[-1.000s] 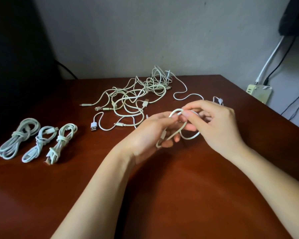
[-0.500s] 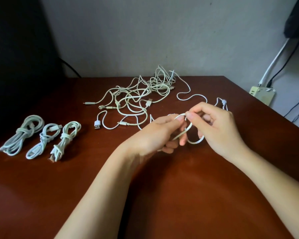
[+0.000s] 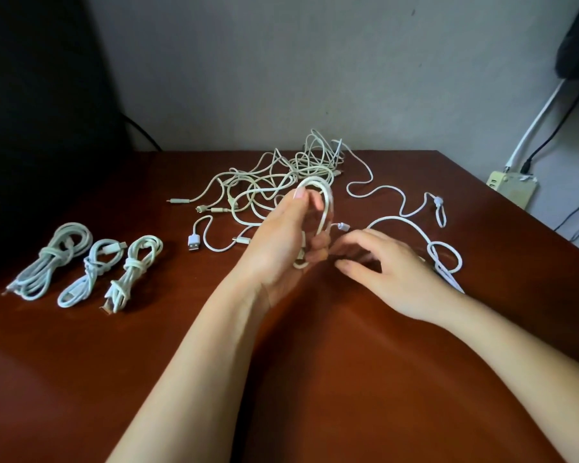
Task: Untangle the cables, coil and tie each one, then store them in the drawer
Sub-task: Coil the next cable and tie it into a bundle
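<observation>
White cable is half coiled and stands upright in the left hand, above the middle of the counter; the fingers curl round the loops and pinch them; the right hand is loosely spread beside it and grips nothing visible; the free tail lies toward the right edge. I judge the cable light, soft and springy; better to take the tail close to the coil.
</observation>
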`<state>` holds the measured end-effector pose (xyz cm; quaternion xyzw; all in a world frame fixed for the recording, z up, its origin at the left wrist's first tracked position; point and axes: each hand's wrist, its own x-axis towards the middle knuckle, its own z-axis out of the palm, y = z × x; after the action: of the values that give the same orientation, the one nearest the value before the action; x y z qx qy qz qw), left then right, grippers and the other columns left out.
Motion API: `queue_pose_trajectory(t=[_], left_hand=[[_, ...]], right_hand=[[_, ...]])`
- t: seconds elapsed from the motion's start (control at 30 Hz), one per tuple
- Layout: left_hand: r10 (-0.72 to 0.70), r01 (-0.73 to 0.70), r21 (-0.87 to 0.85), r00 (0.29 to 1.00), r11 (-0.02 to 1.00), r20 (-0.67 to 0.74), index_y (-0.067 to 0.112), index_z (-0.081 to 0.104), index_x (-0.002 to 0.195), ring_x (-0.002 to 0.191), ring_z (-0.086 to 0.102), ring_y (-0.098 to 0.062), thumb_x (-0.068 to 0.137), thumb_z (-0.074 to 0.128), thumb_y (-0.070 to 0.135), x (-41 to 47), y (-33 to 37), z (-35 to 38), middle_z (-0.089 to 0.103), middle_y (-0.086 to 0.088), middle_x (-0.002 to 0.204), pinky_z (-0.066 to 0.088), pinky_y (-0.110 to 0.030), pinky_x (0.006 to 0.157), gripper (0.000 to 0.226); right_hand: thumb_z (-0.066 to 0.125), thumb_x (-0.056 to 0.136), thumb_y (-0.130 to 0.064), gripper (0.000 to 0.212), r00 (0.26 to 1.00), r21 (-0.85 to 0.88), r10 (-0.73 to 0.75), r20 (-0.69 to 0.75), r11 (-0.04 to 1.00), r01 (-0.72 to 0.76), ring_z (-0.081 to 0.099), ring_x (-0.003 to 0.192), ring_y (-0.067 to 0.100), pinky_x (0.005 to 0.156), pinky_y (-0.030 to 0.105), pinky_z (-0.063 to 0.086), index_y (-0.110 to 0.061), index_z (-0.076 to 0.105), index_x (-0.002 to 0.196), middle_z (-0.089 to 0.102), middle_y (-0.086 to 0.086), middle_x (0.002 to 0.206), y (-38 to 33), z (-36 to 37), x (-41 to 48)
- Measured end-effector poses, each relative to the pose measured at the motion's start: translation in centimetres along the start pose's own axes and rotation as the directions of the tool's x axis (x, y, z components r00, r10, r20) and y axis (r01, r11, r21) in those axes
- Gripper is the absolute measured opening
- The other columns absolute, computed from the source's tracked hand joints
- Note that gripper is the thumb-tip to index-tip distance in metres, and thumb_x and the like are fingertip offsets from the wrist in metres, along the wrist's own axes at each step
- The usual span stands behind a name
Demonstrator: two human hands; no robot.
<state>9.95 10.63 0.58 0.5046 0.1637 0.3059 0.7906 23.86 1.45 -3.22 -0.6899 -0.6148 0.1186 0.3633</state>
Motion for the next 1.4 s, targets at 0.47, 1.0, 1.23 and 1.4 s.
queue_pose_trajectory(t=[0.47,1.0,1.23,1.4], left_hand=[[0.001,0.005,-0.071,0.996,0.997,0.089,0.013,0.047,0.083,0.048,0.043,-0.009,0.103,0.031,0.028,-0.3,0.4,-0.1,0.043,-0.014,0.102,0.028,-0.015,0.043,0.030],[-0.082,0.083,-0.037,0.996,0.996,0.027,0.017,0.049,0.079,0.053,0.044,-0.010,0.102,0.029,0.032,-0.1,0.7,-0.8,0.069,-0.015,0.113,0.026,-0.018,0.045,0.035],[-0.077,0.074,0.132,0.997,0.988,0.020,0.015,0.066,0.095,0.064,0.047,-0.007,0.103,0.031,0.026,-0.3,0.3,-0.1,0.073,0.002,0.092,0.032,-0.018,0.052,0.038],[-0.064,0.064,0.001,0.997,0.998,-0.040,0.014,0.065,0.094,0.078,0.065,-0.015,0.104,0.031,0.024,-0.3,0.4,0.1,0.071,0.001,0.084,0.052,-0.027,0.075,0.037]], right_hand=[[0.061,0.088,-0.032,0.031,0.985,-0.249,-0.099,-0.145,0.967,0.061,0.044,0.108,0.001,0.091,0.005,0.026,-0.022,0.056,0.117,0.048,-0.017,0.110,0.2,-0.8,0.1],[0.041,0.094,-0.036,0.036,0.991,-0.055,-0.129,-0.028,0.990,0.128,0.036,0.045,0.010,0.049,0.025,0.029,-0.026,0.049,0.060,0.039,-0.006,0.047,-1.3,-1.0,-0.9],[0.042,0.090,-0.041,0.041,0.990,-0.093,-0.142,-0.010,0.986,0.141,0.037,0.046,0.019,0.050,0.032,0.030,-0.018,0.047,0.057,0.036,0.000,0.047,-1.2,-0.8,-1.0],[0.047,0.087,-0.051,0.032,0.975,-0.197,-0.222,-0.030,0.957,0.212,0.046,0.061,0.009,0.057,0.015,0.033,-0.026,0.054,0.069,0.046,-0.011,0.060,-1.0,-0.7,-0.8]])
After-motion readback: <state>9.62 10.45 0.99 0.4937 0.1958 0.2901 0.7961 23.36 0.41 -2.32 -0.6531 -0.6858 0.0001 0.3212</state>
